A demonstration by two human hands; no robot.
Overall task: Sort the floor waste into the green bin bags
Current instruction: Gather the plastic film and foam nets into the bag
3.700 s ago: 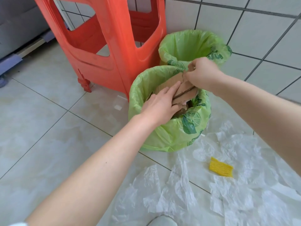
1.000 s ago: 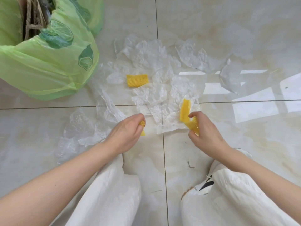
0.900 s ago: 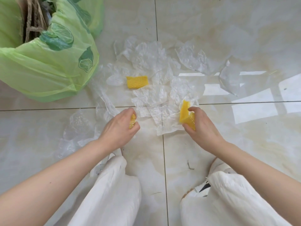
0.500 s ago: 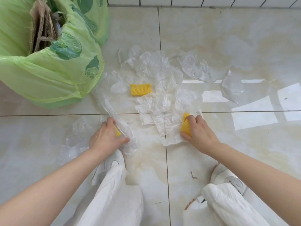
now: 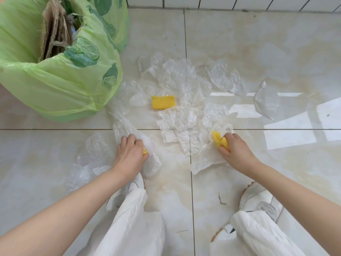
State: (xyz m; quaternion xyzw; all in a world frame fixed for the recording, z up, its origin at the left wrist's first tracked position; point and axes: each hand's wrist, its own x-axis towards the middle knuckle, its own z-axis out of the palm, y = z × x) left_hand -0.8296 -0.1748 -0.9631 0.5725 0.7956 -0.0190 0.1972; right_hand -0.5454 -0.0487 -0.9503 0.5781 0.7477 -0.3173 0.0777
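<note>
both hands have dropped lower onto the tiles since half a second ago. left hand (image 5: 129, 154) curls round a yellow foam scrap (image 5: 144, 150) and now bunches a clear plastic strip (image 5: 127, 130) with it. right hand (image 5: 233, 151) grips its own crumpled yellow foam piece (image 5: 218, 140), pressed onto a crinkled clear sheet (image 5: 203, 159). the hands are well apart. a third yellow foam piece (image 5: 163, 102) lies untouched among the scattered plastic, near the green bin bag (image 5: 60, 89) holding cardboard (image 5: 55, 32).
</note>
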